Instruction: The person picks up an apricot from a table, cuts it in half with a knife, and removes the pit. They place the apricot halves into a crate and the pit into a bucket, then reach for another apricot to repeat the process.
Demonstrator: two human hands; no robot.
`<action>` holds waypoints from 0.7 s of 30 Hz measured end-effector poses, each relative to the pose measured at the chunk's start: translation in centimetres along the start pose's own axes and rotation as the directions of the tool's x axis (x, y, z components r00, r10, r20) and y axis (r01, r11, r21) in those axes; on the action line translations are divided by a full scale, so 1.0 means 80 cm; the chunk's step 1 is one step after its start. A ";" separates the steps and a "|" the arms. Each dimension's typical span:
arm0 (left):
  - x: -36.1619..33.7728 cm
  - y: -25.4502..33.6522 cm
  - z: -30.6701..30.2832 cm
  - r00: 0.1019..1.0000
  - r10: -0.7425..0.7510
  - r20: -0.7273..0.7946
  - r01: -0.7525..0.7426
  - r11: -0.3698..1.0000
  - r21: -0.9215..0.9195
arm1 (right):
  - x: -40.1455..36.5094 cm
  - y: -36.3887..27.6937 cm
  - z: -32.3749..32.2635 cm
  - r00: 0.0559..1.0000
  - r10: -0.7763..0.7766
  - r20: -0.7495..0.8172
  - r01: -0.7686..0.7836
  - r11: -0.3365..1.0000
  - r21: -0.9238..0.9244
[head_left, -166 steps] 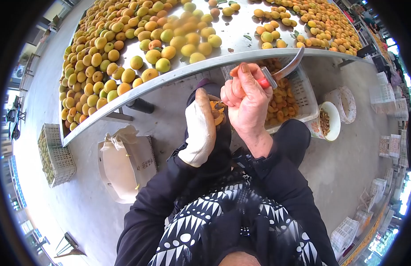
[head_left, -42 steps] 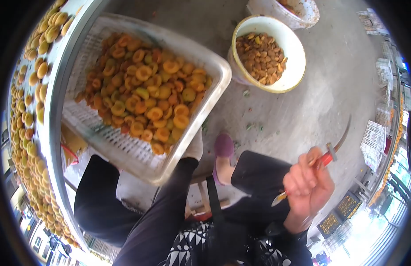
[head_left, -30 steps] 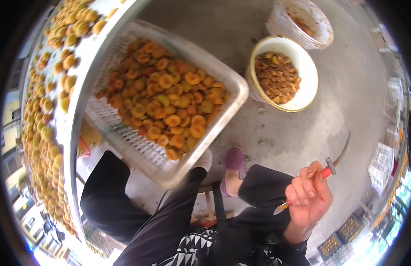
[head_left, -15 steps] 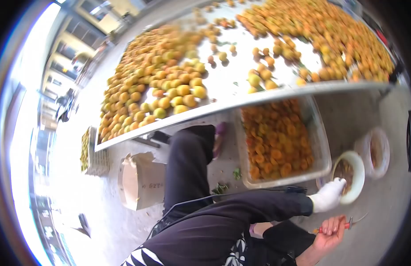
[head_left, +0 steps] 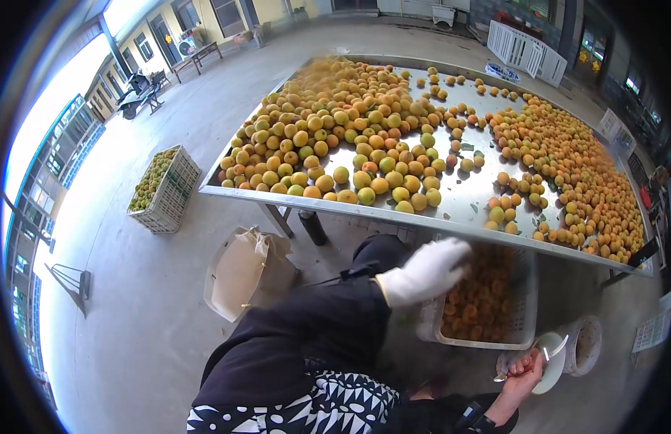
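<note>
- what was nearest us?
- our right hand [head_left: 525, 370] was curled round a knife [head_left: 559, 348] by the white bucket [head_left: 552, 374].
- and our left hand [head_left: 424, 273]?
- blurred near the crate [head_left: 526, 304]; we couldn't tell how open it was, or whether it held anything. beyond, we saw fruit [head_left: 335, 132] spread across the table [head_left: 460, 194].
</note>
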State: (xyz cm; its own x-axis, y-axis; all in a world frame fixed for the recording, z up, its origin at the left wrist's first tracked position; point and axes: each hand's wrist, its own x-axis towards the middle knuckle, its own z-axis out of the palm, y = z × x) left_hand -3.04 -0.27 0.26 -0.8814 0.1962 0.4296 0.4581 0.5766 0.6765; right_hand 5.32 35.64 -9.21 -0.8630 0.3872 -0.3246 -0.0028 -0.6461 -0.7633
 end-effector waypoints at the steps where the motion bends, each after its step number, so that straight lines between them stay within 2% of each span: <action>1: -0.002 -0.028 -0.037 0.997 -0.030 -0.074 0.035 0.997 0.074 | 0.001 0.005 0.009 0.999 0.030 -0.014 -0.030 0.999 -0.016; 2: -0.001 -0.056 -0.075 0.988 -0.054 -0.146 0.075 0.987 0.145 | -0.001 0.012 0.018 1.000 0.020 -0.009 -0.020 1.000 -0.020; 3: -0.001 -0.077 -0.114 0.964 -0.132 -0.231 0.187 0.953 0.238 | -0.003 0.018 0.027 0.999 0.040 -0.016 -0.041 0.999 -0.025; 5: 0.001 -0.147 -0.188 0.896 -0.199 -0.398 0.367 0.836 0.408 | -0.019 0.025 0.051 0.998 0.043 -0.037 -0.045 0.997 -0.066; 6: 0.002 -0.177 -0.225 0.871 -0.178 -0.458 0.409 0.779 0.475 | -0.024 0.036 0.061 0.998 0.020 -0.051 -0.022 0.998 -0.055; 7: 0.005 -0.230 -0.256 0.865 -0.019 -0.501 0.348 0.742 0.573 | -0.027 0.049 0.065 0.999 0.046 0.000 -0.046 0.994 -0.099; 8: 0.005 -0.263 -0.286 0.872 -0.014 -0.490 0.369 0.676 0.638 | -0.036 0.047 0.065 0.999 0.029 0.021 -0.026 0.992 -0.127; 9: 0.012 -0.270 -0.308 0.873 -0.045 -0.485 0.402 0.630 0.665 | -0.062 0.048 0.098 0.999 0.036 -0.041 -0.040 0.992 -0.120; 11: 0.025 -0.320 -0.333 0.889 -0.067 -0.452 0.406 0.571 0.713 | -0.086 0.051 0.124 0.997 0.077 0.002 -0.074 0.974 -0.216; 12: 0.031 -0.358 -0.346 0.911 -0.111 -0.398 0.393 0.528 0.753 | -0.094 0.057 0.134 0.995 0.091 0.042 -0.081 0.975 -0.205; 13: 0.031 -0.397 -0.353 0.913 -0.173 -0.370 0.406 0.487 0.774 | -0.108 0.063 0.147 0.994 0.109 0.013 -0.103 0.968 -0.230; 14: 0.035 -0.405 -0.361 0.914 -0.275 -0.299 0.402 0.500 0.767 | -0.119 0.063 0.161 0.991 0.136 0.004 -0.132 0.967 -0.218; 15: 0.035 -0.418 -0.359 0.940 -0.201 -0.275 0.338 0.467 0.817 | -0.121 0.069 0.160 0.986 0.165 0.001 -0.162 0.964 -0.211; 16: 0.036 -0.415 -0.359 0.952 -0.189 -0.239 0.298 0.408 0.863 | -0.130 0.070 0.166 0.987 0.161 0.001 -0.156 0.961 -0.230; 18: 0.047 -0.431 -0.361 0.936 -0.253 -0.244 0.324 0.347 0.880 | -0.138 0.075 0.167 0.990 0.138 -0.022 -0.140 0.965 -0.221; 20: 0.055 -0.463 -0.360 0.907 -0.250 -0.339 0.415 0.397 0.818 | -0.145 0.077 0.167 0.994 0.098 -0.043 -0.105 0.968 -0.228; 21: 0.050 -0.472 -0.364 0.957 -0.166 -0.238 0.280 0.315 0.907 | -0.150 0.077 0.167 0.996 0.079 -0.038 -0.086 0.965 -0.249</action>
State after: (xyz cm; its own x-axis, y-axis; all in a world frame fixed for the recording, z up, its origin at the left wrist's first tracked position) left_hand -20.52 -44.36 -6.10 -0.8924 -0.0967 0.4408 -0.2069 0.9557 -0.2091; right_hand 8.91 18.18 -2.54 -0.8404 0.3598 -0.4052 0.1977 -0.4926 -0.8475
